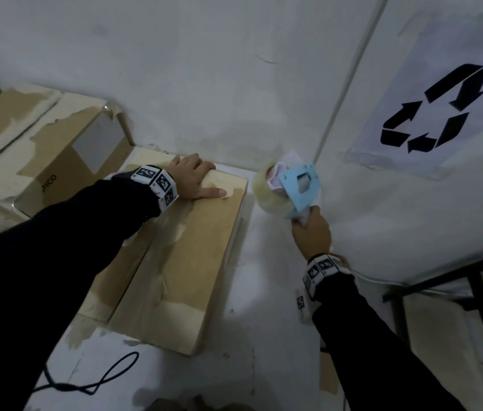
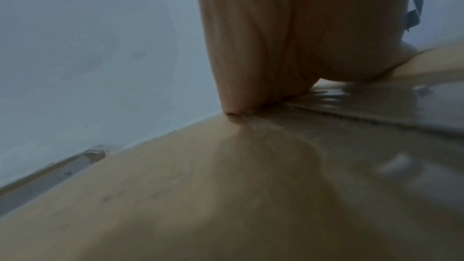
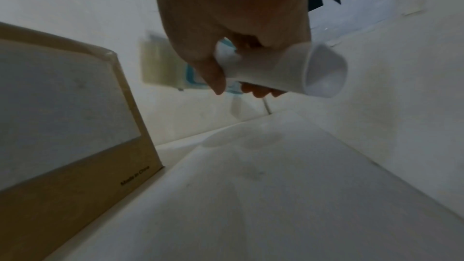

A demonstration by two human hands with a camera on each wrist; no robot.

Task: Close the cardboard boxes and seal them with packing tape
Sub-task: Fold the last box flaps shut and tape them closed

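White walls meet at a corner behind a white table [image 1: 243, 292], one bearing a recycling sign [image 1: 430, 111]. On the table lies a closed cardboard box [image 1: 192, 262]; the left hand [image 1: 194, 178] presses flat on its far end, fingers straight. Just beside the box, the right hand [image 1: 311, 232] grips the white handle of a blue tape dispenser [image 1: 296, 188].

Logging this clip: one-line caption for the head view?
Left hand presses the box top flat; right hand grips a tape dispenser beside it.
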